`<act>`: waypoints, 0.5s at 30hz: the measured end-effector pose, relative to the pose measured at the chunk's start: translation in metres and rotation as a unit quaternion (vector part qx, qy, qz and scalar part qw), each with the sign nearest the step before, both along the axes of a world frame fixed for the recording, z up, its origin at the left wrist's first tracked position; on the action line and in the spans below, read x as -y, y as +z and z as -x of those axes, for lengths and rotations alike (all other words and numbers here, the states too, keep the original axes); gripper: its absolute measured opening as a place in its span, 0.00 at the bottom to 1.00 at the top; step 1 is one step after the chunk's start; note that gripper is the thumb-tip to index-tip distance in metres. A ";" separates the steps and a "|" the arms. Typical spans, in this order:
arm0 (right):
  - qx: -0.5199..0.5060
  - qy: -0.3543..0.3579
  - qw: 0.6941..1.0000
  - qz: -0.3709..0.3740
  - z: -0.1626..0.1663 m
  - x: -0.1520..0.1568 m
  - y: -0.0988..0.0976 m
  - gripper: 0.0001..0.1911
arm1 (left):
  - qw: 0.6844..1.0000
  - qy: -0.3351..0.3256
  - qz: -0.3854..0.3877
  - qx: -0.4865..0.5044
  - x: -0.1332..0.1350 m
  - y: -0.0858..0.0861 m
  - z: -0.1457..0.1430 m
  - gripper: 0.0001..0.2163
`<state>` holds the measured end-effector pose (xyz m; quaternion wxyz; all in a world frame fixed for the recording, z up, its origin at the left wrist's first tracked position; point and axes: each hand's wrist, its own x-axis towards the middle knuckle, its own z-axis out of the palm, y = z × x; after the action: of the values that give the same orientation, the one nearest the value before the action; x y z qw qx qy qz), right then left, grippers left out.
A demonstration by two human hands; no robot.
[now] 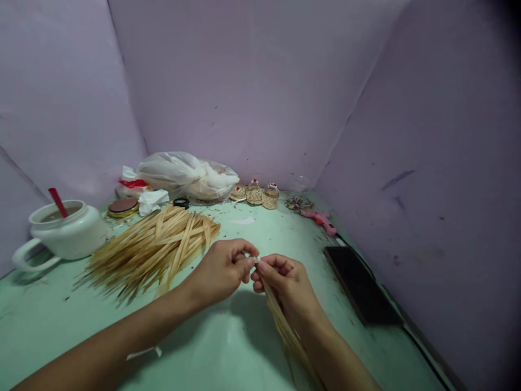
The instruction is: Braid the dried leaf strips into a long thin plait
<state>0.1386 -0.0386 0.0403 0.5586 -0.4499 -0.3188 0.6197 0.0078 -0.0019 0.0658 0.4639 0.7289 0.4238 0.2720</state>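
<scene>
My left hand (222,270) and my right hand (285,285) meet over the pale green table (228,347), fingertips pinched together on the top end of a bundle of straw strips (285,326). The strips run down under my right wrist toward me. A big pile of the same tan straw strips (152,247) lies just left of my left hand.
A white cup with a red stick (65,231) stands at the far left. At the back lie a plastic bag (187,175), a round tin (122,206), scissors (182,202), small woven baskets (256,194) and a pink glue gun (322,220). A dark phone (360,285) lies right.
</scene>
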 end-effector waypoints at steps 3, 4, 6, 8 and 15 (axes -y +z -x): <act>-0.032 0.016 0.999 0.004 -0.001 0.000 -0.003 0.13 | 1.000 0.005 0.021 0.011 -0.002 0.001 -0.001 0.08; -0.042 0.019 0.999 0.003 -0.001 -0.001 -0.005 0.13 | 0.999 0.004 0.030 0.022 -0.003 0.001 -0.001 0.07; -0.059 0.025 0.998 -0.007 -0.001 -0.001 -0.009 0.13 | 0.997 -0.005 0.060 0.058 -0.003 0.003 -0.002 0.06; -0.072 0.044 0.996 -0.015 -0.002 -0.003 -0.013 0.14 | 0.991 -0.012 0.101 0.088 -0.003 0.004 -0.002 0.07; 0.029 0.083 0.995 0.051 -0.004 -0.005 -0.011 0.15 | 0.996 -0.004 0.083 0.039 -0.004 -0.006 0.002 0.06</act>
<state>0.1426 -0.0332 0.0288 0.4716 -0.4677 -0.3393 0.6661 0.0061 0.0024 0.0594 0.5404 0.6779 0.4236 0.2625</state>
